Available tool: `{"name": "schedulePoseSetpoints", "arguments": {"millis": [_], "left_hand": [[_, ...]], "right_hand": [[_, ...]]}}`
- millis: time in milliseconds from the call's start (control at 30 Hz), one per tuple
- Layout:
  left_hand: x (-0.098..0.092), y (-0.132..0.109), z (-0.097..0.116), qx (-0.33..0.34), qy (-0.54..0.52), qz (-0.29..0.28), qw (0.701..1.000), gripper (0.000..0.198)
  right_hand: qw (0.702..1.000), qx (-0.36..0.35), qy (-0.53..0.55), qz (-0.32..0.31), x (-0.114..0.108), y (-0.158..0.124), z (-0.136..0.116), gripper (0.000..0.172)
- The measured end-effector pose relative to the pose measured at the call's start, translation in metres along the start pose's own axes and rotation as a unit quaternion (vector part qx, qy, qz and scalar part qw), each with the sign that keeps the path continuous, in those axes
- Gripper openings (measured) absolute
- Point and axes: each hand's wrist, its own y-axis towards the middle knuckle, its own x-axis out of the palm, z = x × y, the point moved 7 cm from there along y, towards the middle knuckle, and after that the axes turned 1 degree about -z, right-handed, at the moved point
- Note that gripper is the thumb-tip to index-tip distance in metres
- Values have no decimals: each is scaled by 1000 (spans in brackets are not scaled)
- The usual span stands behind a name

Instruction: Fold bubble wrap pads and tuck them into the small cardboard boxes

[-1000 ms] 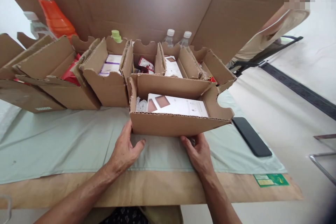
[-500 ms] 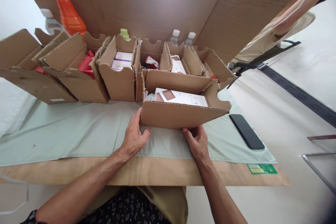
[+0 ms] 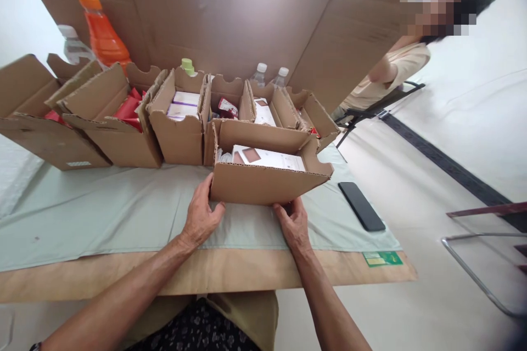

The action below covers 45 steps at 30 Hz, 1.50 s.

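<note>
An open-topped cardboard box (image 3: 269, 189) stands crosswise in front of the row of other boxes. Inside it lie a long white carton (image 3: 274, 159) with brown squares printed on it and some clear plastic (image 3: 224, 157). My left hand (image 3: 202, 215) holds the box at its left lower corner, thumb toward me and fingers partly behind the end. At the bottom edge, right of the middle, my right hand (image 3: 295, 225) grips with the thumb in front and the fingers partly hidden underneath.
Behind stands a row of open cardboard boxes (image 3: 175, 140) with red packets and white cartons. Past them are an orange bottle (image 3: 106, 35), clear bottles (image 3: 260, 74) and a tall cardboard panel (image 3: 230, 16). A black phone (image 3: 361, 206) lies at right. A person (image 3: 389, 68) sits beyond.
The view has tilted up and turned right, so more of the seated person shows. My hands keep the same hold, and the box stays in about the same place on the table.
</note>
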Motion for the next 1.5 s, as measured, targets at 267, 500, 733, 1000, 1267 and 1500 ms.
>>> {"name": "schedulePoseSetpoints", "arguments": {"millis": [267,500,733,1000,1267,1500], "left_hand": [[2,-1,0,-10,7,-7,1000,64],[1,-1,1,-14,3,-8,1000,62],[2,-1,-1,-37,-18,-17,999,63],[2,-1,-4,-68,-33,-20,997,59],[1,-2,-8,-77,-27,-9,997,56],[-3,-3,-7,-98,-26,-16,995,57]], "right_hand": [[1000,17,14,4,-1,-1,10,35],[1000,22,10,8,-4,-1,15,34],[999,26,25,9,-4,-1,17,36],[999,37,26,14,-8,-3,21,38],[996,73,43,-17,-18,-7,27,45],[989,139,41,-36,-42,-13,35,58]]}}
